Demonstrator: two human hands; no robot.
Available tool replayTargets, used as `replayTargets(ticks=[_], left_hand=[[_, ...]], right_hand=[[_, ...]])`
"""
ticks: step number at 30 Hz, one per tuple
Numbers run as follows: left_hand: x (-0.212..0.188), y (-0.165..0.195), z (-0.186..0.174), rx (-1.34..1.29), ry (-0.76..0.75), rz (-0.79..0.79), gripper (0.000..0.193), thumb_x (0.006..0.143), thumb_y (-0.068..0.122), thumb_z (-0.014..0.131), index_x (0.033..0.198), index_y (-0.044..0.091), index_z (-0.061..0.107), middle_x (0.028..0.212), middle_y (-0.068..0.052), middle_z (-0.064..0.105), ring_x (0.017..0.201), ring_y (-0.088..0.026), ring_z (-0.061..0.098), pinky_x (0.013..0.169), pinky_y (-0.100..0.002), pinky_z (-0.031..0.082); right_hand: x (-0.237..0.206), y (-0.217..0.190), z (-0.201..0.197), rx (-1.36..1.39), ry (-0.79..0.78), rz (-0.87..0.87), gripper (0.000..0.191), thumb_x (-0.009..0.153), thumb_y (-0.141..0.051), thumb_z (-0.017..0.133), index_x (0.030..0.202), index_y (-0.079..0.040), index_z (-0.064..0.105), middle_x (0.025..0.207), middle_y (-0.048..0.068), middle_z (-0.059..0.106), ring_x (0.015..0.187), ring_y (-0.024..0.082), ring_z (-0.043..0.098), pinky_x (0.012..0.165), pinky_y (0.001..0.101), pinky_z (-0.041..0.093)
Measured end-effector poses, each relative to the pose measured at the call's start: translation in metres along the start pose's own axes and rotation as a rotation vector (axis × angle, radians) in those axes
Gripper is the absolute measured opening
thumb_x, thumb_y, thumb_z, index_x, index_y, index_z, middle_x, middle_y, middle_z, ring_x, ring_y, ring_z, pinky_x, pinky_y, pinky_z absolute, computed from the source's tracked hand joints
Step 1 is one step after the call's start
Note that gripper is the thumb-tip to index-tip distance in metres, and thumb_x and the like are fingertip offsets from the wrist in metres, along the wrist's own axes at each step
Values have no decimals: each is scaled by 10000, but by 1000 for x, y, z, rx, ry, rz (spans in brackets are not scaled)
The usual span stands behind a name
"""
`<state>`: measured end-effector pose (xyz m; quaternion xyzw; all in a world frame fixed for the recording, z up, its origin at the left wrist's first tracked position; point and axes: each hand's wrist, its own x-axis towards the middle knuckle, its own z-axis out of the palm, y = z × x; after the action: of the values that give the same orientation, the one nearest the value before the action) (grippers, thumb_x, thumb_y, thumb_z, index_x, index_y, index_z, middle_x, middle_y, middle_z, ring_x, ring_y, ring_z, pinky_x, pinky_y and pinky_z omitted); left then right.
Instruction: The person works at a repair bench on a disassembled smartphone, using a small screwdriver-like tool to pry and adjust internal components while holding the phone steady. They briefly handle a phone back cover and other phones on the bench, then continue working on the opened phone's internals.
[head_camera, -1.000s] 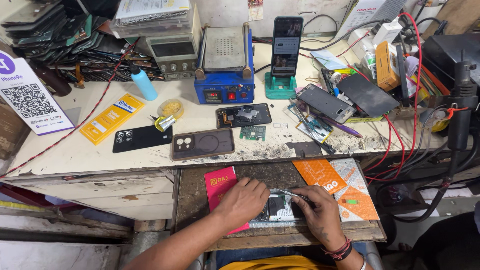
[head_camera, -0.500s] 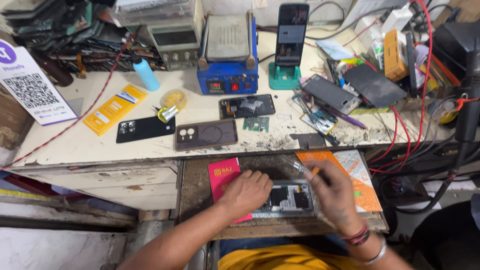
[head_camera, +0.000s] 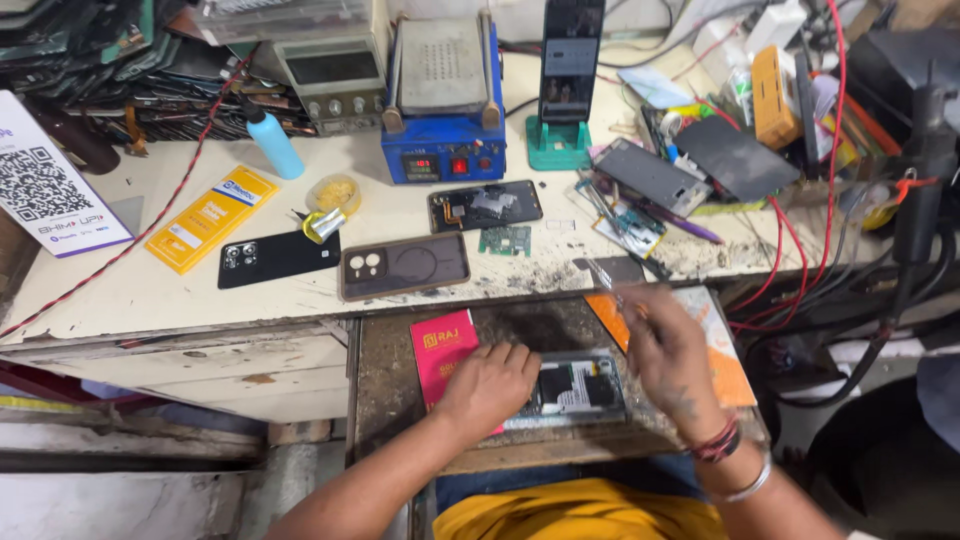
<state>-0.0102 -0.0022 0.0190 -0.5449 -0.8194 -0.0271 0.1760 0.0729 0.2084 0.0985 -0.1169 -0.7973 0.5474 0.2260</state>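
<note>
Head view: left hand (head_camera: 490, 385) lies curled, knuckles up, pressing the opened phone (head_camera: 575, 388) onto the pull-out shelf (head_camera: 385, 375) near its front edge. Right hand (head_camera: 668, 355), blurred, pinches thin tweezers (head_camera: 606, 275) above the phone's right end, over an orange card (head_camera: 735, 375).

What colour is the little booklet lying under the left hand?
Pink, or magenta. The booklet shows best in the head view, partly covered by the left hand.
</note>
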Motion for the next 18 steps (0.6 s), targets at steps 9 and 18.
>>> replayTargets(ticks=[9,18], left_hand=[[10,5,8,-67,-90,-144,109,773,108,659,880,86,660,870,-71,690,858,-218,696,683,-330,576],[13,8,4,-79,-121,-165,126,766,72,674,891,58,670,897,-104,699,888,-233,701,658,-331,592]], right_hand=[[-40,93,3,-284,-86,-146,211,914,-34,651,1079,-97,766,867,68,656,776,183,638,691,285,496],[-40,88,3,-277,-96,-130,216,904,-34,663,1077,-111,768,879,62,671,789,184,657,701,279,503]])
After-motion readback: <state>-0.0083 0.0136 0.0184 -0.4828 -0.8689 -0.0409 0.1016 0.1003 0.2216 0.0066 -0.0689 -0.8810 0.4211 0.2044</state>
